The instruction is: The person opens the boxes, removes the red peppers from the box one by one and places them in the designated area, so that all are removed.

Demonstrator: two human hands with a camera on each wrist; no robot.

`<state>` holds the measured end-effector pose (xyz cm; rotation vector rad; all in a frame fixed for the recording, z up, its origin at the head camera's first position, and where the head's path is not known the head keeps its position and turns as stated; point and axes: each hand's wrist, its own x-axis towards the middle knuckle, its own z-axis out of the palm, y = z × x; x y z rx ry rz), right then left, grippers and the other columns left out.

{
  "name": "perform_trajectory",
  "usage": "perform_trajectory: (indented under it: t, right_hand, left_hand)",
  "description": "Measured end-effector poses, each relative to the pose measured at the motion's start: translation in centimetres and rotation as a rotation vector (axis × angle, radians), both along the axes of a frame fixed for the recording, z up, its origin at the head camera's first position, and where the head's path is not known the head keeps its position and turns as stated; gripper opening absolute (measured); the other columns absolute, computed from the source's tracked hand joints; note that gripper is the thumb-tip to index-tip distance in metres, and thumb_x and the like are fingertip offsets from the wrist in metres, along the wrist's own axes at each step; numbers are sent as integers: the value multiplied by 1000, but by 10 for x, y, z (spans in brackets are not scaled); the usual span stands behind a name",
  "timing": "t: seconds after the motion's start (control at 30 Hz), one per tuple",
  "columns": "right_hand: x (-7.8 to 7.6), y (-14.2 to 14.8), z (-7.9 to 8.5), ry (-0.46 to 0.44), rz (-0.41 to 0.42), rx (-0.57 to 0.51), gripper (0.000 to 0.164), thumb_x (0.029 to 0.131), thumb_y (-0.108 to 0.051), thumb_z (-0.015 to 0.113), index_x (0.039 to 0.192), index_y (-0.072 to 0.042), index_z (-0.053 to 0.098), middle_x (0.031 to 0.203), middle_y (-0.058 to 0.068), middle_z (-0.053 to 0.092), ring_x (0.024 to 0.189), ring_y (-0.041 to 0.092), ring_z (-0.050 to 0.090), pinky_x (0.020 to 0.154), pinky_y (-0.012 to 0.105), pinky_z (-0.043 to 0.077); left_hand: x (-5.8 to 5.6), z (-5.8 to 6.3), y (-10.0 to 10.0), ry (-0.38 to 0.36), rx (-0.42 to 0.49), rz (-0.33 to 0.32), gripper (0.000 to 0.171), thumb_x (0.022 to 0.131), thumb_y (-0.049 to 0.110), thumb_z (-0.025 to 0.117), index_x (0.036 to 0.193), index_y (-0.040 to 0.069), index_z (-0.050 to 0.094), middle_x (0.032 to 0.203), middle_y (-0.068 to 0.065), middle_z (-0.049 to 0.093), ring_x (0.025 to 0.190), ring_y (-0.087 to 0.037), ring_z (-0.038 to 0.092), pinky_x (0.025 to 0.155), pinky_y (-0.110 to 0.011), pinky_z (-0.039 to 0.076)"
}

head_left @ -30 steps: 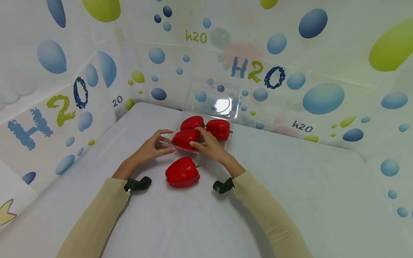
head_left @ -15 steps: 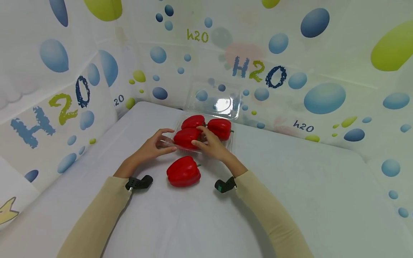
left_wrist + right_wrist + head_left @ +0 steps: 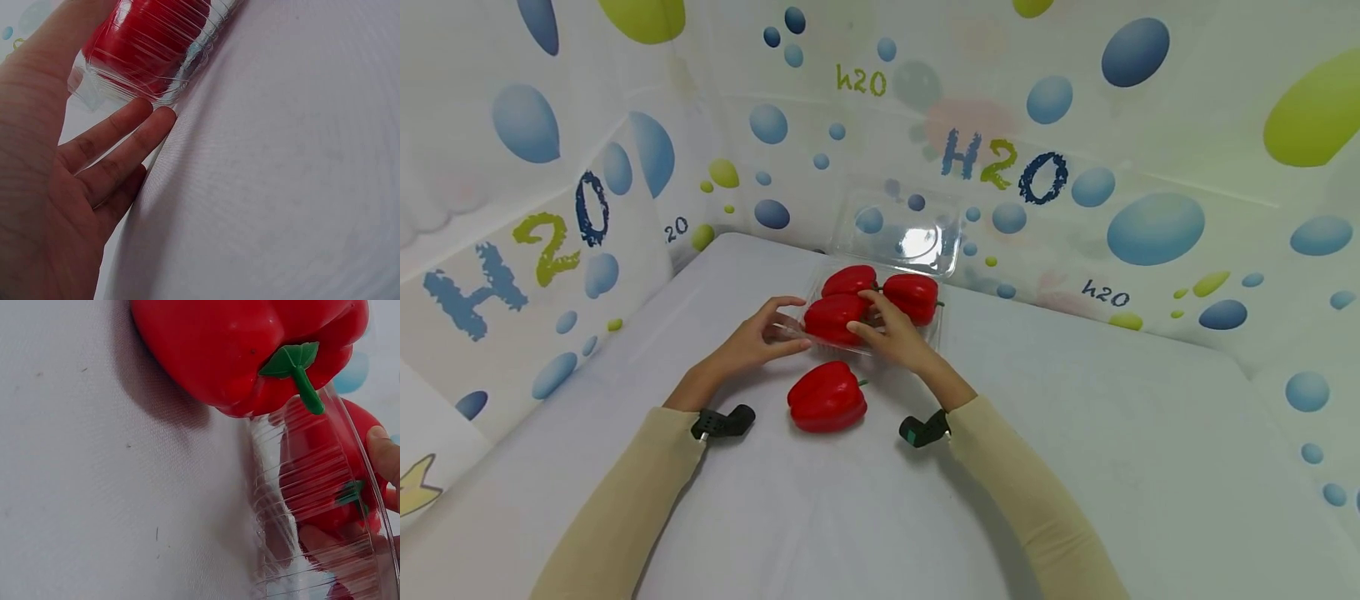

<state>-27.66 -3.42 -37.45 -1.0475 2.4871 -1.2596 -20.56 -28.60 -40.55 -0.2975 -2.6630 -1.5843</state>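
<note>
The front glossy red bell pepper (image 3: 832, 320) is pinched by the right grip (image 3: 901, 340) inside the clear ribbed plastic box (image 3: 273, 550), which is kinda flanked by the spread-apart left grip (image 3: 747, 343), probably so it's kept steady.

Peppers (image 3: 826, 398) are red, stems (image 3: 306, 390) green — backdrop (image 3: 880, 125) dotted blue, lime.

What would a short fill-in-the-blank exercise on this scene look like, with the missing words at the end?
1. In the head view, the clear container holds exactly ____ red peppers.
2. The lone pepper on the white table has a stem coloured ____.
3. The front pepper in the container is touched by the person's ____ hand.

Missing words: three; green; right.
</note>
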Motion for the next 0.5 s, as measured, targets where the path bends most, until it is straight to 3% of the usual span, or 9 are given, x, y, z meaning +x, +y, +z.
perform_trajectory:
  t: [0.5]
  right_hand:
    - [-1, 6, 2, -76, -22, -60, 60, 94, -24, 66, 145, -11, 38, 134, 17, 54, 121, 31, 55, 100, 40, 49]
  left_hand:
    - [-3, -2, 0, 2, -16, 6, 72, 89, 16, 71, 148, 13, 31, 125, -23, 58, 112, -37, 60, 94, -48, 51]
